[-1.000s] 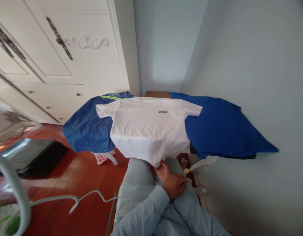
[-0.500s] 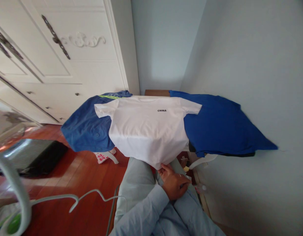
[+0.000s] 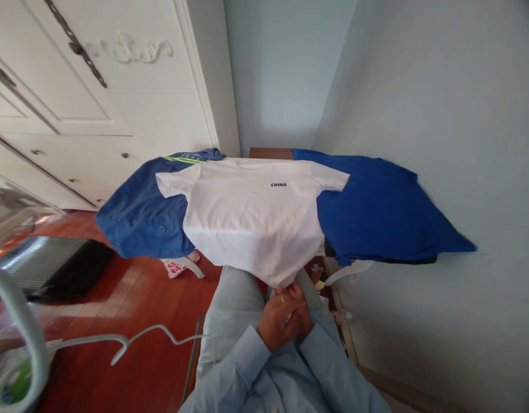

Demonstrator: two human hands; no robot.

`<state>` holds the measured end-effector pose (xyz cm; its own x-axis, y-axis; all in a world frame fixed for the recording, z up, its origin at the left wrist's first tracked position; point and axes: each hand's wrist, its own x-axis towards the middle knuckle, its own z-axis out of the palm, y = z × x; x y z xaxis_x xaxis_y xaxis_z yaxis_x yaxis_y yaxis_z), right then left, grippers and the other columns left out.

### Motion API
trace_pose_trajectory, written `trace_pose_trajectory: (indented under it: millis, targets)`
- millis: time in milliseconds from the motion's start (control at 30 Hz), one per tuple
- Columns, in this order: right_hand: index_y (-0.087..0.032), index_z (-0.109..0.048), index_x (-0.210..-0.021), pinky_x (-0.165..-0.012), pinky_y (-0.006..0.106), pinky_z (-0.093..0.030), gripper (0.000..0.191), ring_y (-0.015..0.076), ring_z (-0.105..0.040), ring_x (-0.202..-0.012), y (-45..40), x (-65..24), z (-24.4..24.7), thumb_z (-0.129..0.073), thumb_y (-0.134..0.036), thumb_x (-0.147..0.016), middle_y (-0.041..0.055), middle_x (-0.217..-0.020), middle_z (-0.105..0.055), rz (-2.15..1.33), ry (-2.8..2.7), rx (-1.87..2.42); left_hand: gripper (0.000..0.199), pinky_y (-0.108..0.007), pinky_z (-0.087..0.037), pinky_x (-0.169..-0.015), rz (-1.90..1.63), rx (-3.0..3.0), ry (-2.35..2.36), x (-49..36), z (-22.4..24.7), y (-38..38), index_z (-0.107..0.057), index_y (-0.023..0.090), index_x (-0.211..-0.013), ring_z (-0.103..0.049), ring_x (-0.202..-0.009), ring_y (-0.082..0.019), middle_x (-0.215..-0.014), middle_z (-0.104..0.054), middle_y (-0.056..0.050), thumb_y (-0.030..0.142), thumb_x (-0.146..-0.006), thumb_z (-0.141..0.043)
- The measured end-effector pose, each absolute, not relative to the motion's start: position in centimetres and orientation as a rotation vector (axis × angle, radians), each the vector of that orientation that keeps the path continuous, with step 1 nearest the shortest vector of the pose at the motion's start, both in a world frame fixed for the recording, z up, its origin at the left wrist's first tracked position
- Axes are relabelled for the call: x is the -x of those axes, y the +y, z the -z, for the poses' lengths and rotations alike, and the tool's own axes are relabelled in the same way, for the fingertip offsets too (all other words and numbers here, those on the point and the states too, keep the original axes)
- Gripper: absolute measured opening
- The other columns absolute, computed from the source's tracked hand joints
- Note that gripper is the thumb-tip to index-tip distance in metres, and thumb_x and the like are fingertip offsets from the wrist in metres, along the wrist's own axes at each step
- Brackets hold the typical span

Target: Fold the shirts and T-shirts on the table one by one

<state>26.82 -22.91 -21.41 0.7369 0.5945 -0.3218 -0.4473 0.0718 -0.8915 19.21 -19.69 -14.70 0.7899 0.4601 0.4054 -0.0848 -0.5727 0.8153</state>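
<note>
Across two blue garments (image 3: 371,212), the white T-shirt (image 3: 251,206) lies spread, probably to keep it smooth. At its hem, left hand (image 3: 276,322) and right hand (image 3: 306,315) overlap, fingers curled; whether they grip cloth cannot be told.

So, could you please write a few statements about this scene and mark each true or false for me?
1. The white T-shirt carries the word CHINA. True.
2. The left hand and right hand are close together near its hem. True.
3. The bright blue garment appears left of the white T-shirt. False: it appears right of it.
4. The floor is grey. False: it is reddish-brown.
5. A white sleeve lies over the blue garment with yellow-green stripes. True.
</note>
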Motion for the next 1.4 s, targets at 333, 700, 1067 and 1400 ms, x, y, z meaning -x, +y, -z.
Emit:
trace_pose_trajectory:
  millis: [333,700,1067,1400]
  targets:
    - [-0.022,-0.063,-0.096,-0.080,0.037,-0.056,0.042,0.0235,-0.069,-0.089,-23.4,-27.8,19.4,-0.084,-0.034,-0.061,0.0035,-0.096,-0.072,-0.895,-0.122,1.205,0.023,-0.033,-0.055,-0.081,-0.776,-1.822,0.751,-17.7,16.0,-18.0,-0.073,0.019,-0.099,-0.071,-0.086,-0.021,-0.094,-0.077,-0.009,0.030,-0.093,-0.054]
    - [-0.018,-0.061,-0.093,-0.055,0.028,-0.054,0.047,0.0190,-0.068,-0.068,-23.8,-28.1,19.2,-0.086,-0.043,-0.061,0.0040,-0.085,-0.072,-0.808,-0.244,1.371,0.032,-0.030,-0.052,-0.071,-0.589,-1.238,0.839,-17.9,17.0,-16.4,-0.072,0.015,-0.086,-0.068,-0.075,-0.020,-0.079,-0.074,-0.006,0.045,-0.076,-0.069]
    - [-0.020,-0.059,-0.065,-0.036,0.025,-0.042,0.046,0.0172,-0.057,-0.045,-24.5,-28.0,17.5,-0.069,-0.064,-0.071,0.0000,-0.054,-0.060,-0.757,-0.431,1.805,0.027,-0.028,-0.050,-0.065,-0.613,-1.179,0.903,-17.6,17.6,-15.8,-0.073,0.014,-0.084,-0.064,-0.065,-0.016,-0.073,-0.071,-0.004,0.039,-0.072,-0.072]
    - [-0.022,-0.053,-0.058,-0.049,0.025,-0.043,0.051,0.0146,-0.056,-0.045,-25.2,-28.5,17.3,-0.054,-0.063,-0.087,0.0003,-0.050,-0.060,-0.534,-0.769,1.945,0.031,-0.027,-0.049,-0.063,-0.620,-1.024,0.959,-17.6,18.5,-15.5,-0.072,0.015,-0.081,-0.064,-0.064,-0.015,-0.071,-0.071,-0.005,0.041,-0.065,-0.076]
